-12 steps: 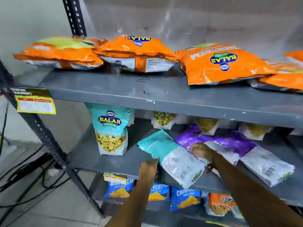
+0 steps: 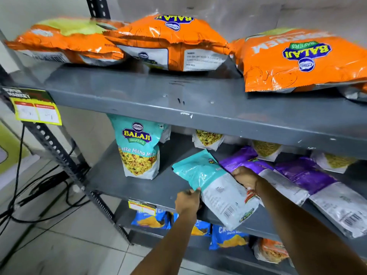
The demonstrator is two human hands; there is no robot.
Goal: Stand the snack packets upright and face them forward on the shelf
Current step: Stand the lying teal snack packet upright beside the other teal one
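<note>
A teal snack packet [image 2: 208,179] lies back side up on the middle shelf [image 2: 123,181], its bottom end sticking out over the front edge. My left hand [image 2: 187,201] pinches its left edge. My right hand [image 2: 245,177] grips its right side. To the left, one teal Balaji packet [image 2: 139,147] stands upright with its front facing out. Two purple packets [image 2: 258,165] [image 2: 317,183] lie flat to the right of my hands. More packets [image 2: 207,138] stand at the back of that shelf.
Three orange Balaji packets [image 2: 65,42] [image 2: 170,42] [image 2: 297,58] lie flat on the top shelf [image 2: 178,100]. Blue and orange packets [image 2: 226,237] stand on the lower shelf. A yellow price tag [image 2: 36,111] hangs on the left upright; cables [image 2: 29,203] run across the tiled floor.
My left hand has risen from the shelf edge and taken hold of the teal packet's left edge. My right hand stays on the packet's right side.
</note>
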